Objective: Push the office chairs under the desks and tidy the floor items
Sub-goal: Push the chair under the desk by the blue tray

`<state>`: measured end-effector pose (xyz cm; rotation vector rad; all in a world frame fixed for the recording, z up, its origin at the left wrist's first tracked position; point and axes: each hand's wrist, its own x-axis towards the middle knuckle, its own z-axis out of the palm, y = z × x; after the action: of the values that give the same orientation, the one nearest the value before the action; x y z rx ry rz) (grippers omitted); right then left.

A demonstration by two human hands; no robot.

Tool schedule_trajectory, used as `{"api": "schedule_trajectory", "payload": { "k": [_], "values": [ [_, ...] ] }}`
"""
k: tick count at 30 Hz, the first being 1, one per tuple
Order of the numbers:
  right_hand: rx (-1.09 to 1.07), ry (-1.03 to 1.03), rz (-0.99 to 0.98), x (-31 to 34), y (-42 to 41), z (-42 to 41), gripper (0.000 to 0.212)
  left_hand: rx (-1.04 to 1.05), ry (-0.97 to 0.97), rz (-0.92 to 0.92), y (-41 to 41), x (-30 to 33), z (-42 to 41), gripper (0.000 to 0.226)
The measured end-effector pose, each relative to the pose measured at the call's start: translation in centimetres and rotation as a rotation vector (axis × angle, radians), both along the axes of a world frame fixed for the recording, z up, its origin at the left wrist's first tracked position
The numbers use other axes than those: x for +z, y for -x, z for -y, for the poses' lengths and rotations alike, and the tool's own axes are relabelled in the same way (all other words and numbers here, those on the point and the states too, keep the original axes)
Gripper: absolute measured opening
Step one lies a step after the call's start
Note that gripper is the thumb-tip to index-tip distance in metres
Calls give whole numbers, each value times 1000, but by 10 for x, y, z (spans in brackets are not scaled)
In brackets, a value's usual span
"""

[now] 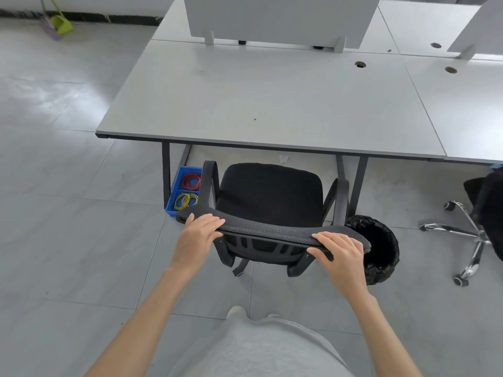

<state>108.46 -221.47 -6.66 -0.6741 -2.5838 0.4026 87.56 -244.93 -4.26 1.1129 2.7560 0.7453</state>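
A black office chair (pixel 269 191) stands in front of a grey desk (pixel 258 104), its seat front just under the desk's near edge. My left hand (pixel 198 236) grips the left end of the chair's mesh backrest top. My right hand (pixel 340 253) grips the right end. On the floor by the left desk leg lies a blue tray (pixel 177 197) holding red and yellow rubber bands. A black bin (pixel 381 248) lined with a black bag stands right of the chair, touching or nearly touching its armrest.
A second black chair (pixel 484 213) with a chrome star base stands at the far right, out from the neighbouring desk. A scrap of white paper (pixel 283 158) lies under the desk. A green dustpan and broom (pixel 58 23) lean at the far left wall.
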Motion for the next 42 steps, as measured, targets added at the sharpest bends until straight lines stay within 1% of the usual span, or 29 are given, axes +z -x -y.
{"api": "schedule_trajectory", "payload": {
  "k": [3,6,8,14,17,19,22,24,25,27,28,31,34,36,39,42],
  "values": [
    [-6,10,9,1,-1,1,42,-1,-7,-5,0,-1,1,34],
    [-12,21,5,2,-2,2,51,-2,-2,-7,-3,-3,1,34],
    [-12,28,14,3,-3,1,53,-1,2,-4,-4,-4,1,34],
    [-9,66,107,6,-6,-2,41,-6,18,6,-8,-4,0,35],
    [33,114,178,19,-5,3,43,-30,-18,93,-7,2,4,38],
    [115,167,144,30,2,15,38,-15,-133,177,-11,12,13,36],
    [270,303,18,45,26,56,30,102,-306,231,-28,23,37,34],
    [407,409,18,47,47,87,29,252,-367,319,-44,15,62,31],
    [485,450,81,44,58,103,30,343,-393,380,-53,7,77,28],
    [634,481,284,34,77,136,31,541,-448,529,-73,-10,112,24],
    [676,492,366,26,86,148,31,636,-487,603,-82,-17,128,26],
    [671,569,504,8,115,175,34,865,-591,741,-98,-30,170,33],
    [664,602,602,-3,140,199,32,997,-679,762,-94,-29,204,27],
    [663,645,632,-6,154,216,31,1047,-737,728,-79,-25,225,25],
    [687,666,660,-7,180,238,29,1082,-808,689,-41,-15,248,25],
    [697,690,671,-8,222,257,26,1062,-844,641,13,-6,268,25]
  ]
}}
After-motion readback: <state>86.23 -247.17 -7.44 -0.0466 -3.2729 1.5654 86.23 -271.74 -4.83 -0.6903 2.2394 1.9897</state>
